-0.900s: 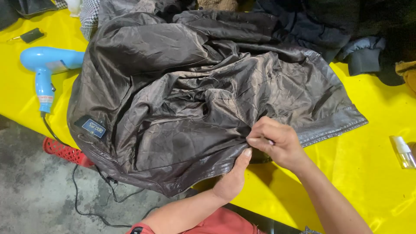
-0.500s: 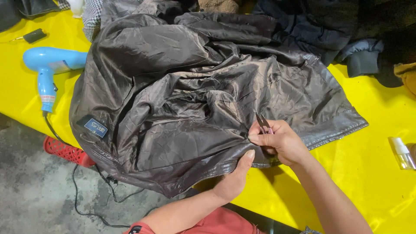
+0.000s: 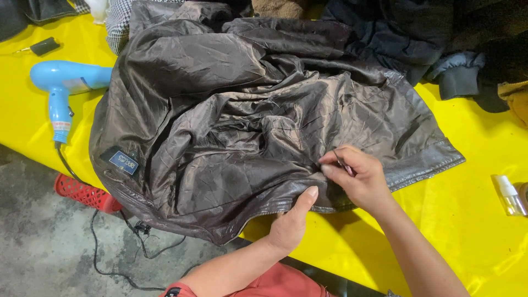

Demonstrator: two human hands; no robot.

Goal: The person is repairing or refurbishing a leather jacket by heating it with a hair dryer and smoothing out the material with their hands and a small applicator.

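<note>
Two hands: left hand (image 3: 290, 224), right hand (image 3: 360, 179) pinching brown jacket (image 3: 231, 115)

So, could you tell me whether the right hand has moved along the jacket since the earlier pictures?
Barely. The right hand sits slightly lower over the brown jacket, pinching a thin tool at the same spot near the hem.

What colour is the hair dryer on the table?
Light blue; the hair dryer shows clearly at the left of the head view.

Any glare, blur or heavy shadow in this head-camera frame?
Head view: sharp overall; soft sheen on the brown jacket lining; mild glare on the yellow table cover; right hand and left hand unblurred; top corners fall dark.
</note>
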